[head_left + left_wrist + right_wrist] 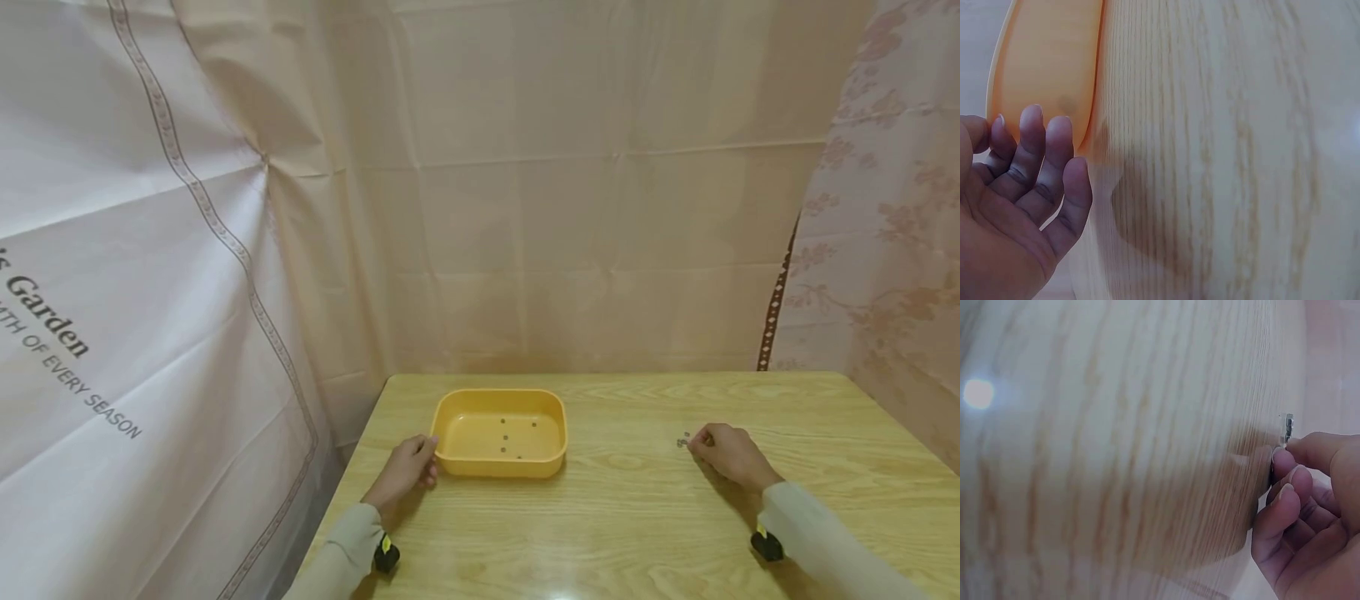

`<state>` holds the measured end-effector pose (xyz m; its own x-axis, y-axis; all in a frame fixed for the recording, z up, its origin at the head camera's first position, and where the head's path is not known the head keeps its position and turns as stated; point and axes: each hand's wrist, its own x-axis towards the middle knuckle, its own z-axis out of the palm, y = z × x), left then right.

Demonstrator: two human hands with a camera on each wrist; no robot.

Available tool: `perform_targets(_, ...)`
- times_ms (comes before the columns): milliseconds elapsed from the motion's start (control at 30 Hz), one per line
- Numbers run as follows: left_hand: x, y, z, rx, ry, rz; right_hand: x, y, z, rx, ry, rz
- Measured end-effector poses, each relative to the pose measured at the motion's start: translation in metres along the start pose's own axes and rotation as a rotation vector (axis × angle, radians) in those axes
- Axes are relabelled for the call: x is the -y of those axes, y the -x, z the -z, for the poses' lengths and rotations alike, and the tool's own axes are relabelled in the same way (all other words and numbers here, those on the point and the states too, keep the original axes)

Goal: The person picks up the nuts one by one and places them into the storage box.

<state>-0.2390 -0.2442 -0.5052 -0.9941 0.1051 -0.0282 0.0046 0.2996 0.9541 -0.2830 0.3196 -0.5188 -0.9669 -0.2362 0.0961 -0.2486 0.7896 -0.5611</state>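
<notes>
One worktop (637,533) carries one yellow tray (498,468) – long axis running left to right. The left hand (405,467) pinches its left end; the right hand (731,454), fingertips narrow, meets loose bits (682,442) – grip, count unclear. Five small pieces (506,437) show inside the tray.

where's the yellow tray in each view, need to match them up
Head: the yellow tray is in the lower half, near the middle, on the table, with the left hand at its left end.
Left wrist: upper left, cut off by the top edge, looking more orange; the left hand is at its lower end.
Right wrist: not in it.
Shared landmark: the table's wood grain, in all three views.
</notes>
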Motion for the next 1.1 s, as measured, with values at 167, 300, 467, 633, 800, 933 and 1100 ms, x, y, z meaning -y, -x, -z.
perform_targets(167,-0.0003,0.0000,0.0006,0.000,0.006,0.002,0.0018,-0.0003,0.0003,0.015,-0.002,-0.020)
perform_targets(300,-0.0014,0.0003,0.0011,-0.004,-0.003,0.003,0.0035,0.0003,-0.0005,0.014,0.000,-0.032)
perform_targets(467,-0.0012,0.0007,0.0015,-0.002,-0.021,0.002,0.0041,0.0010,-0.0015,0.007,0.008,-0.039)
perform_targets(633,-0.0008,0.0018,0.0018,0.012,-0.034,0.000,0.0016,0.0006,-0.0014,-0.004,0.037,-0.033)
perform_targets(800,-0.0022,0.0027,0.0013,0.005,-0.023,0.006,0.0002,0.0022,-0.0019,-0.015,0.051,-0.021)
perform_targets(933,-0.0036,0.0031,0.0008,-0.002,-0.025,0.004,0.0021,0.0040,-0.0022,-0.022,0.036,-0.002)
perform_targets(1100,-0.0065,0.0044,-0.0006,-0.014,-0.050,-0.001,0.0061,0.0044,-0.0028,-0.031,0.028,0.009)
